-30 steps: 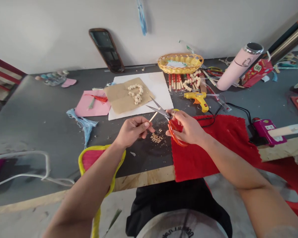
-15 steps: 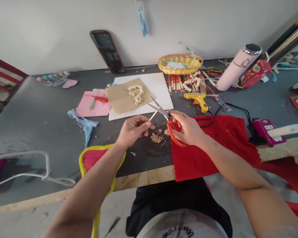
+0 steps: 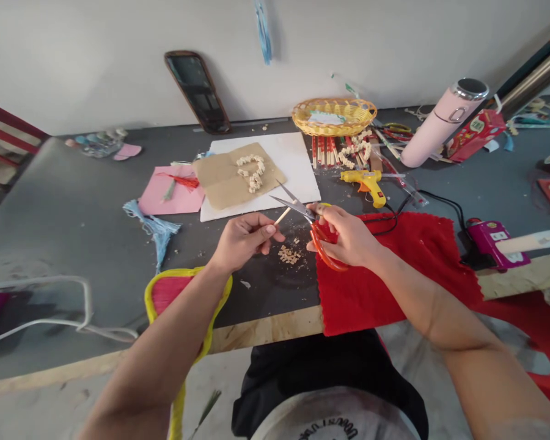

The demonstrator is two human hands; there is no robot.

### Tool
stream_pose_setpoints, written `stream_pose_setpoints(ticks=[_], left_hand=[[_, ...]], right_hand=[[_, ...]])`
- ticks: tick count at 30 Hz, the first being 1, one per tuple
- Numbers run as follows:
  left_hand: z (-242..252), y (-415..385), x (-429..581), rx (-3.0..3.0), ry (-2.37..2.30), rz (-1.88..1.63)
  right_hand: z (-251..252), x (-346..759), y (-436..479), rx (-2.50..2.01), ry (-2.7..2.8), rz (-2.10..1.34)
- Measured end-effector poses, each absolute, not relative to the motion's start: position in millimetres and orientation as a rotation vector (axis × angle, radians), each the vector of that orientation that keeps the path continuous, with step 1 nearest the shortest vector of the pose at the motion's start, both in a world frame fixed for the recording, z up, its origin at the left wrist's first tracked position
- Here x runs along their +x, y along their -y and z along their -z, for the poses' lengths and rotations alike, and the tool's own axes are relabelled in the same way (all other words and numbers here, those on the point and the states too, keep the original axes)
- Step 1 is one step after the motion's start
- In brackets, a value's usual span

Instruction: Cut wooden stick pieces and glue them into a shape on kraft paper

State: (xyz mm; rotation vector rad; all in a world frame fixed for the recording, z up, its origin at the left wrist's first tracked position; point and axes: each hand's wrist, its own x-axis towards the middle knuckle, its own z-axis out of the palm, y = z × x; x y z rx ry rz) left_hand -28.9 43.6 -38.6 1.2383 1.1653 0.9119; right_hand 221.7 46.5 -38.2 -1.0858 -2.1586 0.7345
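Observation:
My left hand (image 3: 250, 240) pinches a thin pale wooden stick (image 3: 283, 215) between thumb and fingers, its free end pointing up to the right. In my right hand (image 3: 343, 235) are orange-handled scissors (image 3: 315, 236), fingers in the loops and blades parted around the stick's upper end. Below, on the dark table, lies a small pile of short cut wooden pieces (image 3: 289, 255). Beyond the hands, brown paper (image 3: 220, 183) rests on a white board (image 3: 297, 159), bearing a curved shape made of small pale pieces (image 3: 255, 174).
A red cloth (image 3: 394, 269) lies under my right forearm. Further back are a yellow glue gun (image 3: 369, 185), red-tipped sticks (image 3: 324, 151), a wicker basket (image 3: 334, 116) and a pink flask (image 3: 444, 125). On the left lie a blue tassel (image 3: 158, 229) and pink paper (image 3: 165, 198).
The scissor blades have opened slightly wider around the stick. Both hands stay in nearly the same place, and the view has shifted a little.

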Motion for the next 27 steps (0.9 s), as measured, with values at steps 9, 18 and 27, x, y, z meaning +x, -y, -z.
stream_pose_setpoints(ticks=[9,18,27], left_hand=[[36.2,-41.3,-27.8,1.246,-1.158,-0.885],[35.2,-40.3,-26.5,1.224,-1.172,-0.838],[33.8,-39.7,-24.8,1.217,-1.164,-0.858]], right_hand=[[36.8,221.6,-46.0,-1.078,2.151,-0.746],[39.5,221.2,-47.9,-1.047,2.166,-0.712],[42.7,221.5,-48.4,-1.034,2.172,-0.707]])
